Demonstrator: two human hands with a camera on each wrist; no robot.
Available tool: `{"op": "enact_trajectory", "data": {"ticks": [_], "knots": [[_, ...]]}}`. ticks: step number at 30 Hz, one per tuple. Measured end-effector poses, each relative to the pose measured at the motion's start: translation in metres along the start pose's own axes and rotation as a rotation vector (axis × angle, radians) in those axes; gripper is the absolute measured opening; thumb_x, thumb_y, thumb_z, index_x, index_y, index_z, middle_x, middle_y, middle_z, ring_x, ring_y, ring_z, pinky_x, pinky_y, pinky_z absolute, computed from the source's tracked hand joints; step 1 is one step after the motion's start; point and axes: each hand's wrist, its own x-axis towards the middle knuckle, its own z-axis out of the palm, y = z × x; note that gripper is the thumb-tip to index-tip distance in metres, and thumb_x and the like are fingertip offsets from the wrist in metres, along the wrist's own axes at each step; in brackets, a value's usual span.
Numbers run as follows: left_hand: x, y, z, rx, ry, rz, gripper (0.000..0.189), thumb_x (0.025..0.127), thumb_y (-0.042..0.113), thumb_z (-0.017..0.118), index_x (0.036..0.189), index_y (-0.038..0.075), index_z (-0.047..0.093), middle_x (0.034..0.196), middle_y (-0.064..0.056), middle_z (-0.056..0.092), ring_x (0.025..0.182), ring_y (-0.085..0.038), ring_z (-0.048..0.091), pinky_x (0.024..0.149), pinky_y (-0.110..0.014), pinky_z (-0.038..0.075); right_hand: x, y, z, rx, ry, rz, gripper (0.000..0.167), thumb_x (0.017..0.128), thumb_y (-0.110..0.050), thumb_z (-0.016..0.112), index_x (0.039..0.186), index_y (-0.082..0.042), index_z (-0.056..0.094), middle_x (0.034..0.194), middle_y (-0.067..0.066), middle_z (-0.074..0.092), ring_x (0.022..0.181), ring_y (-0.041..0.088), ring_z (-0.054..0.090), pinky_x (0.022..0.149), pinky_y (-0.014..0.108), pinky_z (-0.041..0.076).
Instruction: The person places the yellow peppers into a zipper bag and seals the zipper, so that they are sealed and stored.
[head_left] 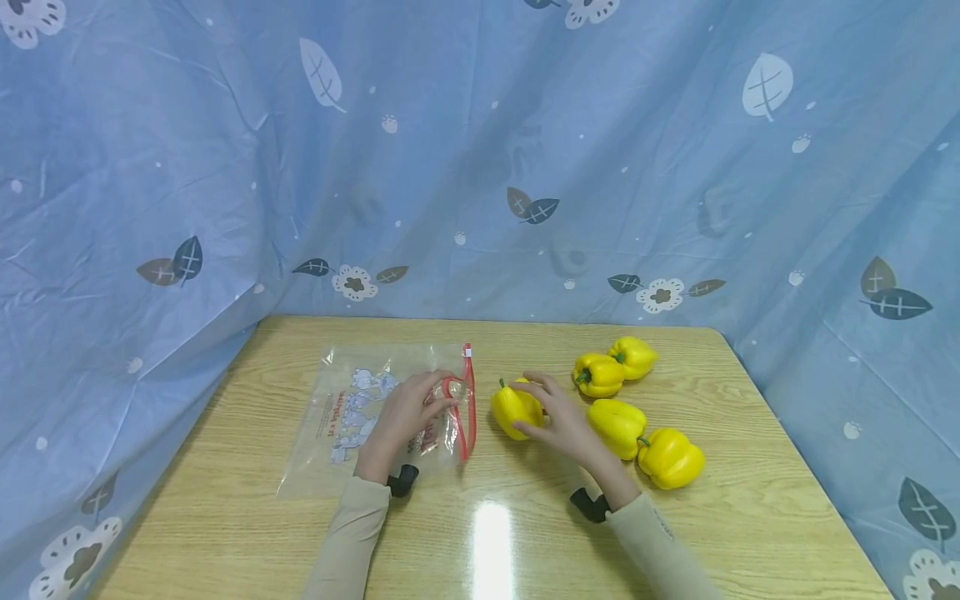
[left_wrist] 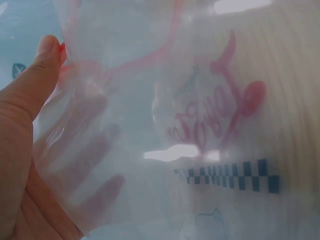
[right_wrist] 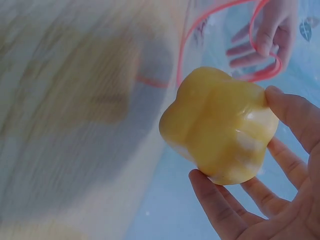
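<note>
I see the left hand (head_left: 408,412) pinching the bag (head_left: 348,417) near its red rim (head_left: 472,404), seemingly to part it, while the right hand (head_left: 566,423) grips a pepper (head_left: 513,412) just beside the bag.

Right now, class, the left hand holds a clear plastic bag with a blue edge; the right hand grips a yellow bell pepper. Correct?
Only the colour is wrong: the head view shows the clear plastic bag with a red edge, not blue.
</note>
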Motion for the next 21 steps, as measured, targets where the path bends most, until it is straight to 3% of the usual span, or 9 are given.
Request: {"op": "enact_trajectory", "data": {"ticks": [9,21], "knots": [[0.0,0.001,-0.001,-0.016,0.011,-0.006,0.039,0.083,0.036,0.068,0.119,0.024,0.06,0.101,0.004,0.065,0.07,-0.01,0.049,0.065,-0.029,0.044,0.006,-0.009,0.016,0.036,-0.027,-0.035,0.055,0.083,-0.026,0.071,0.132,-0.016,0.05,0.141,0.013,0.038,0.117,0.032,0.049,0.076,0.036,0.054],[0.0,0.003,-0.001,-0.028,0.003,-0.014,0.04,0.082,0.039,0.067,0.119,0.026,0.059,0.105,0.004,0.065,0.066,-0.009,0.048,0.064,-0.027,0.044,0.016,-0.02,0.035,0.072,-0.065,-0.082,0.054,0.082,-0.024,0.071,0.131,-0.015,0.05,0.139,0.018,0.038,0.114,0.031,0.051,0.076,0.032,0.053]]}}
